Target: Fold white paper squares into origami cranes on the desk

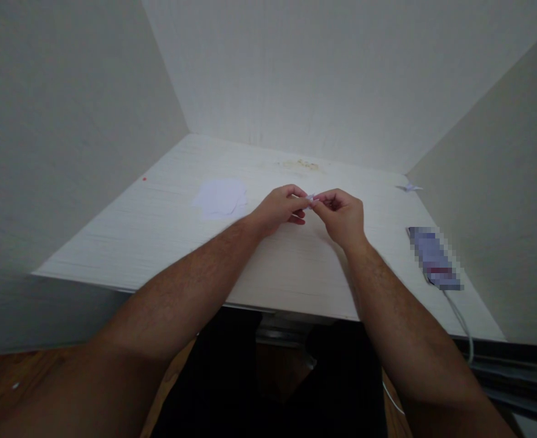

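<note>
Between the fingertips of both hands is a small folded piece of white paper [311, 198], held above the middle of the table. My left hand [283, 208] pinches it from the left with thumb and index finger, the other fingers loosely curled below. From the right, my right hand [342, 214] grips it between thumb and fingers. Most of the paper is hidden by the fingertips, so its full shape cannot be made out. Left of my hands lies a loose stack of white paper sheets [221, 198], flat on the table.
A small folded paper figure [409, 187] sits at the far right by the wall. Nearer on the right lies a blurred phone-like device [435, 258] with a white cable [460, 319] running over the edge. White walls enclose the table [159, 225] on three sides.
</note>
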Available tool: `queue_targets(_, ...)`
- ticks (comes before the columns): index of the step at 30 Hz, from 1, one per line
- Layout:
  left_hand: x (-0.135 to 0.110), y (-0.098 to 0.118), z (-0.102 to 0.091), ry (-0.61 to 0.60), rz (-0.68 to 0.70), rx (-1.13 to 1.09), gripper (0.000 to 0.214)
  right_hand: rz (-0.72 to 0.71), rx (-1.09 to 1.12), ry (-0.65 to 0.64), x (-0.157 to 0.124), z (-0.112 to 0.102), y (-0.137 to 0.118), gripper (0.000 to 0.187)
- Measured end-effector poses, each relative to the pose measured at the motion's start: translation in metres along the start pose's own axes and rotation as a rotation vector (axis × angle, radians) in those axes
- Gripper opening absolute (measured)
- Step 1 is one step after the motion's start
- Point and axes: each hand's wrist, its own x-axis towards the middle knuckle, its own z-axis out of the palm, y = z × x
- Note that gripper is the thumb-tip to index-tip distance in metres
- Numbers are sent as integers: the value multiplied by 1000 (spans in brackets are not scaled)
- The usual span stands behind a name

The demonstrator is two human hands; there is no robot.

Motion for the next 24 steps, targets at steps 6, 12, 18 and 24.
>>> queue_targets(6, 0, -1, -6, -108, 107, -53, 31, 3, 72, -25, 0, 1, -2, 16)
queue_targets(12, 1, -1, -6, -104, 82, -25, 23, -5, 68, -44, 0, 0, -1, 11)
queue_targets(18, 0, 0, -7, -117, 42, 25, 14, -23, 10, -38, -2, -1, -1, 7)
queue_targets(24, -1, 0, -7, -130, -11, 65, 11, -53, -45, -9, -3, 0, -1, 5)
